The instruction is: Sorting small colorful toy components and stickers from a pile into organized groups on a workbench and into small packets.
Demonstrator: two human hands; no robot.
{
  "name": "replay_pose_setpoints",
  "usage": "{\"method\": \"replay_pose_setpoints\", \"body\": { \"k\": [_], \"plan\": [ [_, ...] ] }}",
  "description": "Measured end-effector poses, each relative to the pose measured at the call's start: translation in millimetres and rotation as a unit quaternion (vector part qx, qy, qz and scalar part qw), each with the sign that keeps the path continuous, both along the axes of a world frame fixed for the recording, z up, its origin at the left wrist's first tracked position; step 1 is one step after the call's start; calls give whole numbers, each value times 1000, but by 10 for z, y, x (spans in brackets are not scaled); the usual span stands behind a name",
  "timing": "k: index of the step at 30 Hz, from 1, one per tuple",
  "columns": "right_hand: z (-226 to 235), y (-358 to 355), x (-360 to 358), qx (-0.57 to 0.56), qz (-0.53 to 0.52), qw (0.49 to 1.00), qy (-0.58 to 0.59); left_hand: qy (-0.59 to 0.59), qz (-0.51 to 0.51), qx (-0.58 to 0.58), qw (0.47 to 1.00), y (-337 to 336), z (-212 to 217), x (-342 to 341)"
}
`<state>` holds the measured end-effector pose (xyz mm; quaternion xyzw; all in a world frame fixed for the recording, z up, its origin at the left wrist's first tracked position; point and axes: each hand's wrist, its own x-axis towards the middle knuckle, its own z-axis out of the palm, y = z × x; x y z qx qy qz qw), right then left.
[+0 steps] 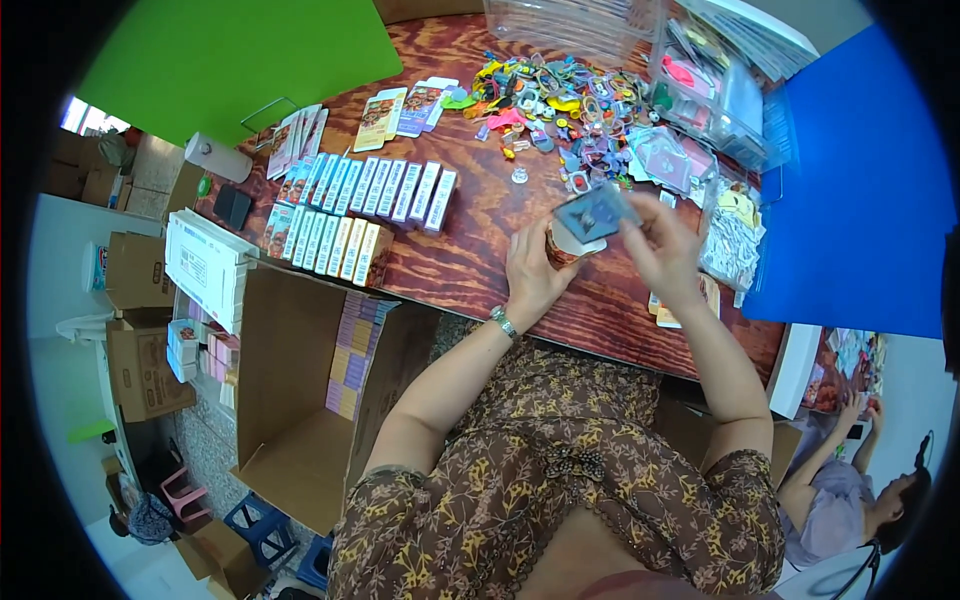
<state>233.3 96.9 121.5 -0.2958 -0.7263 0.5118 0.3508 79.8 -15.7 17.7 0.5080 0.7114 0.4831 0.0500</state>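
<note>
In my left hand [535, 268] is a small open carton [562, 256] with a reddish printed side, its white flap lifted. The fingers wrap round it near the table's front edge. My right hand [660, 248] pinches a flat, shiny packet [588, 217] with a dark blue picture by its right edge. The packet is held just over the carton's mouth and hides part of it. Beyond the hands lies a big pile of small colourful trinkets [560, 100]. Silver-wrapped packets [735, 245] and clear sachets with pale cards [665, 158] lie to the right of my right hand.
Two rows of upright small boxes [400, 192] stand left of my hands, with flat cartons [380, 118] behind. A large cardboard box [290, 400] stands below the table's left edge. Clear plastic bins [700, 100] and a blue panel [860, 190] bound the right. Another person [840, 500] works at far right.
</note>
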Motion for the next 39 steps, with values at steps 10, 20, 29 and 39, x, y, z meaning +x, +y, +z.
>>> {"method": "replay_pose_setpoints", "body": {
  "k": [10, 20, 29, 39],
  "plan": [
    [-173, -161, -106, 389, 66, 907, -148, 7, 17, 7, 1000, -89, -50, 7],
    [-914, 1103, -694, 349, -31, 856, -380, -11, 16, 40, 999, -122, -256, -94],
    [-807, 1622, -965, 312, -22, 891, -330, -13, 4, 18, 1000, -140, -213, -109],
    [-614, 1837, -1034, 296, -40, 836, -460, -13, 1, 21, 1000, -135, -218, -108]
  ]
}}
